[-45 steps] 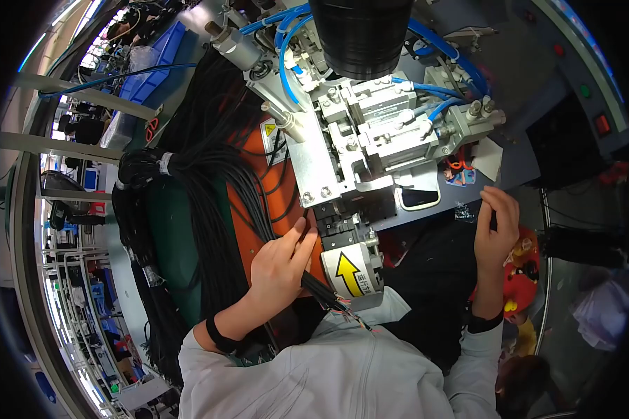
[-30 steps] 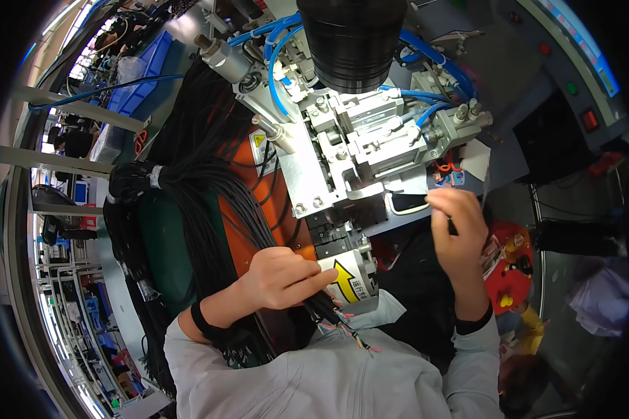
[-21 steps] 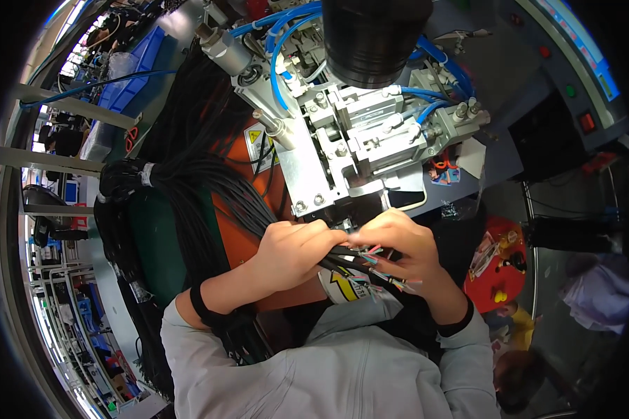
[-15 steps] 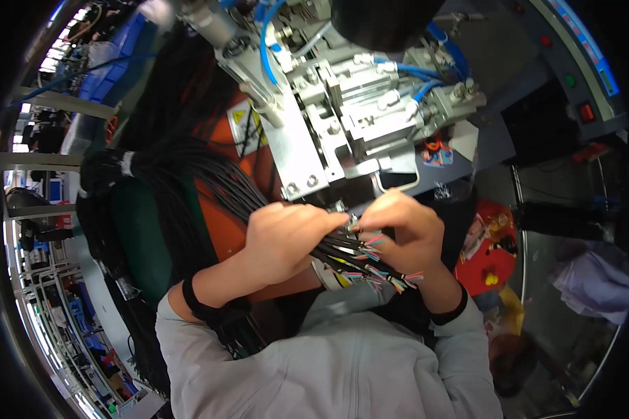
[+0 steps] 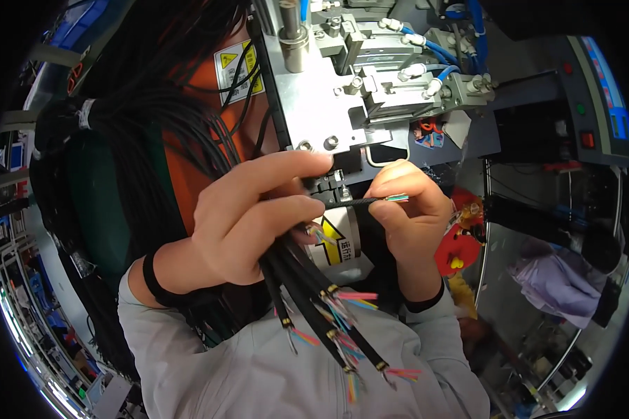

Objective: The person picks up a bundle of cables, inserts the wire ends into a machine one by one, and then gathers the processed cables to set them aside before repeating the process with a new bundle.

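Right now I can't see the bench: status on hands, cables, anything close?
Left hand on black cable bundle. Right hand pinching one cable near its coloured wire ends. Metal plate close beyond left hand.

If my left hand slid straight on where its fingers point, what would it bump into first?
The left hand would probably meet the right hand, which pinches a black cable just ahead. Depth is unclear, so it might miss.
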Available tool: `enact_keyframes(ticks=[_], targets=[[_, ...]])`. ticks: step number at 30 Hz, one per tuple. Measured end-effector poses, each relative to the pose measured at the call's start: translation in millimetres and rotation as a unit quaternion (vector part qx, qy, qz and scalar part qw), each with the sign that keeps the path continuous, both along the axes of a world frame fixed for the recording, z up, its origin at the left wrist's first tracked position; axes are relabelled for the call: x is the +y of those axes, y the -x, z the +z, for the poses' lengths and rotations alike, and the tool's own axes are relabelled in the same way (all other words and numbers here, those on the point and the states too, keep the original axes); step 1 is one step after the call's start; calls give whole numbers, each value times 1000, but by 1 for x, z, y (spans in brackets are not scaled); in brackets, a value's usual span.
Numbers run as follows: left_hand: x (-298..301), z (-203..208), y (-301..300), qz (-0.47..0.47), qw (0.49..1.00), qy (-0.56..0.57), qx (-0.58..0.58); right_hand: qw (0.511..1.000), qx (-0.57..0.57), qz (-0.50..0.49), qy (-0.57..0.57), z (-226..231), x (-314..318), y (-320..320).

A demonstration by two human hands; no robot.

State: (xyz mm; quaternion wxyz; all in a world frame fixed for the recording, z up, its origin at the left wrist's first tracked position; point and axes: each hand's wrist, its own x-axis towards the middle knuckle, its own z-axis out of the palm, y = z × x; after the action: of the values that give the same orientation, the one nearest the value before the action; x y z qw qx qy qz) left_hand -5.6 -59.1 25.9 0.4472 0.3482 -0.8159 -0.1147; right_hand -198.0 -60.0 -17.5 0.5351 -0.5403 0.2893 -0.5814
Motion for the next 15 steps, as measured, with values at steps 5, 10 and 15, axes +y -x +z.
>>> enact_keyframes(ticks=[5,10,15], targets=[[9,3,-5,7,996,14,-85,990,135,1,50,12,2,-5],[8,-8,-1,24,996,-19,-85,992,102,-38,61,8,2,-14],[4,-16,2,27,998,9,-50,989,75,-69,104,3,-3,-14]])
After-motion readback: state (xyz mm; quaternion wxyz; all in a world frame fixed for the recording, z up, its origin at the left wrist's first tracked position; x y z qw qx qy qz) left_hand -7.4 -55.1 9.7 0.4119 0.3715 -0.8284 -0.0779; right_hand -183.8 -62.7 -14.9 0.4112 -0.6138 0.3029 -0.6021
